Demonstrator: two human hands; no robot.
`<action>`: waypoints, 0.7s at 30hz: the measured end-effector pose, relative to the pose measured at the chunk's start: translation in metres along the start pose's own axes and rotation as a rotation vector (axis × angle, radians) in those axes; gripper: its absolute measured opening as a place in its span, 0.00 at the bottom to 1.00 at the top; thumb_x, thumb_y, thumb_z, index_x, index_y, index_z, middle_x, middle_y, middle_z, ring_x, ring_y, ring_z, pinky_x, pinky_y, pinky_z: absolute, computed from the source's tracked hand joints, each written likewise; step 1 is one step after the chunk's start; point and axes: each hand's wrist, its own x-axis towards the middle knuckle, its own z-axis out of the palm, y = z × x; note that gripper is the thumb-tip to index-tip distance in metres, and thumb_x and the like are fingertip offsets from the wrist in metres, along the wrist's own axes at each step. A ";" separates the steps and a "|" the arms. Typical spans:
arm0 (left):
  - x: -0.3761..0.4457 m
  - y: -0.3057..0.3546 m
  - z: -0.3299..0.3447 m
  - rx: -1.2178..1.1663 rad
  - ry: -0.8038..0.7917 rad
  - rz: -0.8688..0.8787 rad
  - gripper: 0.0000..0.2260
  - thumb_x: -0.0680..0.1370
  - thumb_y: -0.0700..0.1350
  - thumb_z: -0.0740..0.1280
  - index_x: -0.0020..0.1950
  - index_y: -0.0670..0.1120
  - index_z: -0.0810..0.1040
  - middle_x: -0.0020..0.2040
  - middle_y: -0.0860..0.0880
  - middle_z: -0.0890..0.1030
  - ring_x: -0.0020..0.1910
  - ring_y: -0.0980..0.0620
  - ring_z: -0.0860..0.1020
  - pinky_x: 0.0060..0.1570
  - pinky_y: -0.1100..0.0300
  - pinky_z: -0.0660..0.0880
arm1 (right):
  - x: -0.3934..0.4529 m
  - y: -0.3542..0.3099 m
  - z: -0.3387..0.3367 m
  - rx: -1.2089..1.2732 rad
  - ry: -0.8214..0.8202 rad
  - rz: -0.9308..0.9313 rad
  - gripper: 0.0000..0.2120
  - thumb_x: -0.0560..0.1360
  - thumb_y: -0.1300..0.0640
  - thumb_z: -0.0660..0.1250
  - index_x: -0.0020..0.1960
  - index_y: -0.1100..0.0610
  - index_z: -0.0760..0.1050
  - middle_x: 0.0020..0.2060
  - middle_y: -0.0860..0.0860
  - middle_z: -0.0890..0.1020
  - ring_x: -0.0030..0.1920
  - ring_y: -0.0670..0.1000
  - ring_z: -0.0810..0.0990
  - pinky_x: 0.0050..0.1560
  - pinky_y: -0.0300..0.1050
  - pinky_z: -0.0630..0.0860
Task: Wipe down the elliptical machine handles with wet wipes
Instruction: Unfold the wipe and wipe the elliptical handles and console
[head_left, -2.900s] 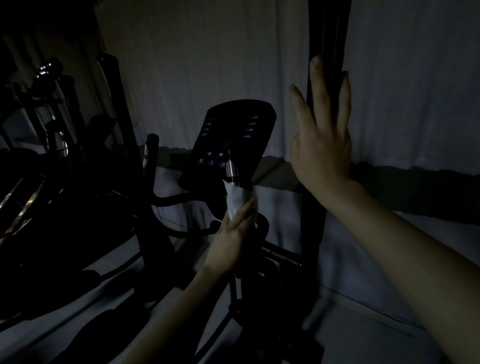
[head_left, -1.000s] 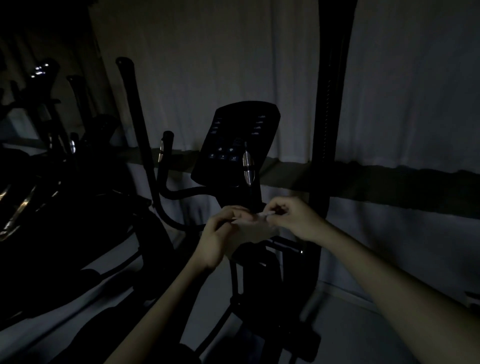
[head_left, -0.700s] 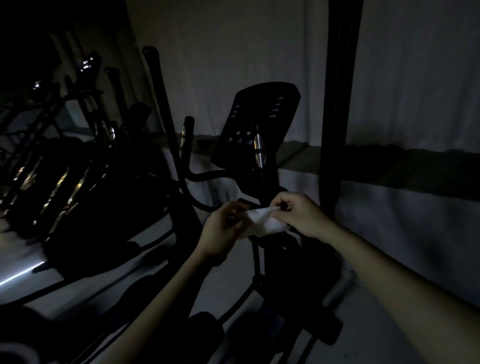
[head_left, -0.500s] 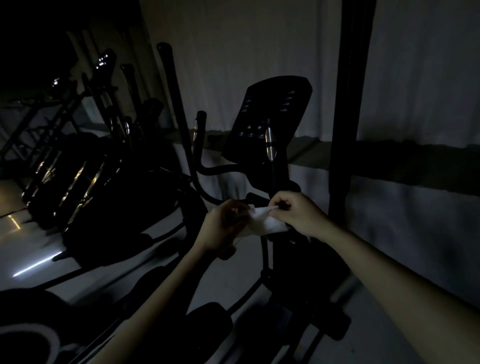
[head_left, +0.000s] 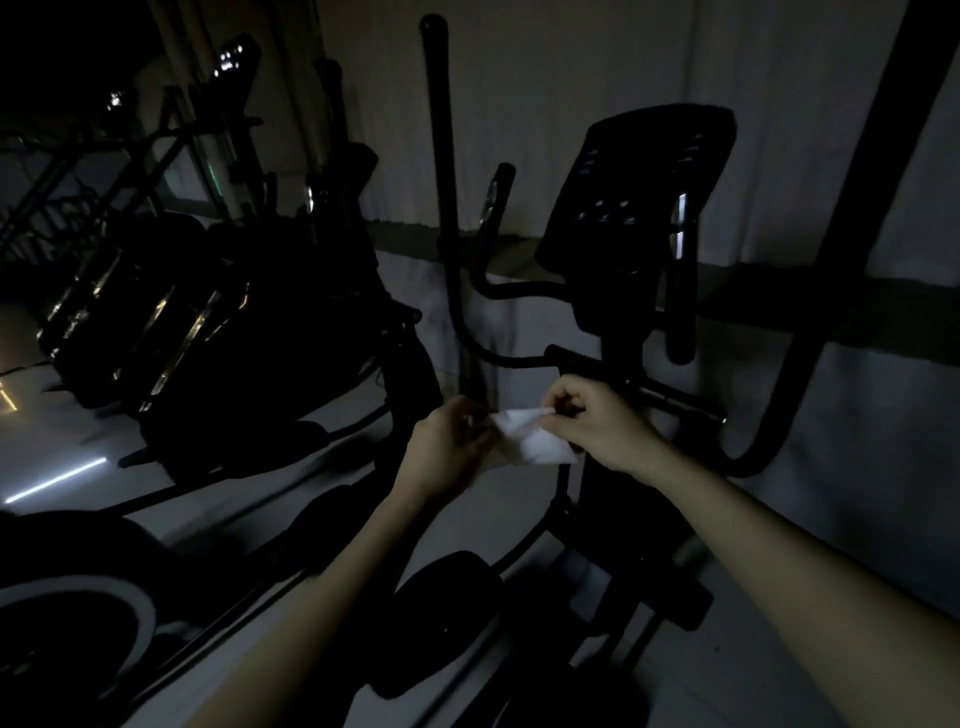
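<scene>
Dim room, and the elliptical machine (head_left: 618, 332) fills the centre, black against the pale wall (head_left: 571, 67). At nine to ten o'clock a row of other machines (head_left: 171, 312) stands in shadow, with glints along their rails. On the elliptical, the tall left handle (head_left: 439, 156) runs up toward twelve o'clock and the right handle (head_left: 852, 218) slants up to two o'clock. Between them sits the console (head_left: 639, 187), with a short grip (head_left: 680, 280) and its shiny strip just at its right edge. Below the console, dead centre, both hands work together: the left hand (head_left: 447, 454) grips one end of the wet wipe (head_left: 530, 439), fingers curled round it, and the right hand (head_left: 597, 421) pinches the top edge. The white wipe is crumpled between them, clear of both handles.
</scene>
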 end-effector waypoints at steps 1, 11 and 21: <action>-0.008 -0.015 -0.010 -0.007 -0.011 -0.010 0.08 0.76 0.46 0.69 0.54 0.49 0.79 0.47 0.51 0.81 0.43 0.53 0.79 0.29 0.73 0.66 | -0.003 -0.008 0.019 -0.005 -0.001 0.014 0.09 0.74 0.62 0.69 0.40 0.49 0.75 0.37 0.45 0.79 0.39 0.44 0.78 0.42 0.44 0.74; -0.091 -0.125 -0.100 -0.274 -0.141 -0.160 0.04 0.73 0.49 0.67 0.47 0.55 0.79 0.38 0.49 0.84 0.37 0.50 0.84 0.42 0.48 0.82 | -0.046 -0.091 0.164 -0.022 0.015 0.130 0.05 0.74 0.63 0.67 0.42 0.54 0.76 0.34 0.44 0.78 0.34 0.43 0.76 0.36 0.42 0.73; -0.197 -0.132 -0.143 -0.681 -0.255 -0.264 0.17 0.78 0.31 0.54 0.58 0.40 0.79 0.54 0.40 0.83 0.49 0.47 0.84 0.48 0.55 0.82 | -0.125 -0.135 0.211 -0.018 0.048 0.199 0.04 0.75 0.64 0.67 0.44 0.57 0.77 0.36 0.48 0.79 0.34 0.47 0.77 0.35 0.44 0.74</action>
